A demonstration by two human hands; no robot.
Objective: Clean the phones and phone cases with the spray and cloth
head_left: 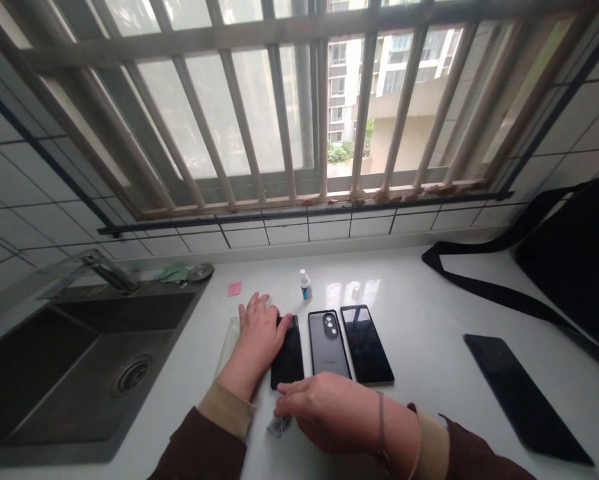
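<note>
My left hand [259, 333] lies over the left edge of a black smartphone [290, 353], fingers spread and thumb on the phone's upper part. Partly under that hand is a clear, pale phone case [226, 350]. At the phone's bottom edge is my right hand [324, 407], its fingers pressed together. A small crumpled grey item [278, 427] shows just below those fingertips; whether they grip it is hidden. To the right lies a dark phone case [326, 357] with a camera cutout, its lower end behind my right hand. Beside it rests a second black phone [368, 347].
A small white spray bottle [305, 285] stands behind the phones, near a pink sticky note [234, 289] and a small clear cap [356, 292]. The sink [94, 373] is at left. At right are a long black flat object [524, 393] and a black bag [579, 267] with its strap.
</note>
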